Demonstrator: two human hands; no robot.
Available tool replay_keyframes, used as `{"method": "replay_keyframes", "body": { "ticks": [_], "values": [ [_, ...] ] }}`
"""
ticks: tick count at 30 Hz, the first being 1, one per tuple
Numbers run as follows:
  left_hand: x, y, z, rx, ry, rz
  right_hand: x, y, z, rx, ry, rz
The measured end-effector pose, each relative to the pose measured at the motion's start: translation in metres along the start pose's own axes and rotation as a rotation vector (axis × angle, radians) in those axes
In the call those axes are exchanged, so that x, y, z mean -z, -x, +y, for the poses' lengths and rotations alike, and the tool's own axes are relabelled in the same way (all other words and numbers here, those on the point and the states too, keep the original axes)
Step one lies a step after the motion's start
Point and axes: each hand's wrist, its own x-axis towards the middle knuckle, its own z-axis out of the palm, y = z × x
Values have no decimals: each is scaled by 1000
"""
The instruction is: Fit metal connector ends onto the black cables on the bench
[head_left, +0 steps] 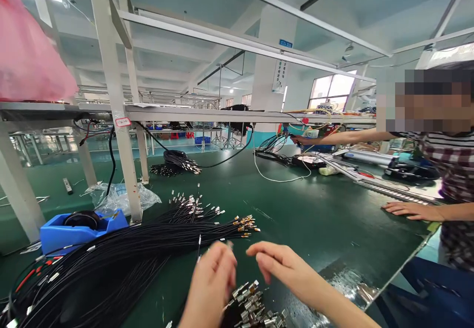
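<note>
My left hand (213, 281) is at the bottom middle, fingers drawn together and blurred, with a small metal tip showing at its fingertips. My right hand (283, 266) hovers beside it, fingers curled, apparently holding nothing. Below both hands lies a cluster of silver metal connectors (252, 306) on cable ends. A large bundle of black cables (122, 259) with gold and silver connector tips (246, 224) stretches from the left across the green table (318, 214).
A blue tape dispenser (79, 227) and a crumpled plastic bag (118, 197) sit by a white frame post (122, 135). A coiled cable bundle (176, 161) lies further back. On the right a co-worker in a striped shirt (455, 170) rests one hand (411, 210) on the table and reaches the other arm far across.
</note>
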Motion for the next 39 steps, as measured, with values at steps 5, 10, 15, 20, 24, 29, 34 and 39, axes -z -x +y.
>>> {"method": "replay_keyframes", "body": {
  "ticks": [5, 10, 15, 20, 24, 29, 34, 39],
  "values": [
    [58, -24, 43, -103, 24, 351, -26, -13, 36, -47, 117, 6],
    [62, -53, 5, -93, -344, 310, -41, -24, 40, -28, 168, -123],
    [34, -49, -41, -80, -590, 336, -31, -30, 34, -52, 149, -150],
    [10, -16, -36, -158, -796, -39, -7, -19, 7, 15, 126, -27],
    [-6, -2, -18, -17, -892, -262, 4, -10, -17, 35, 47, -21],
    [-6, 0, -9, -38, -848, -243, 8, -2, -26, 22, 15, -86],
    [-1, 0, -18, 2, -499, -263, 4, 4, -30, 10, 53, -111],
    [-8, 7, -20, 0, -455, -143, -2, 6, -38, -12, 75, -129]
  ]
}}
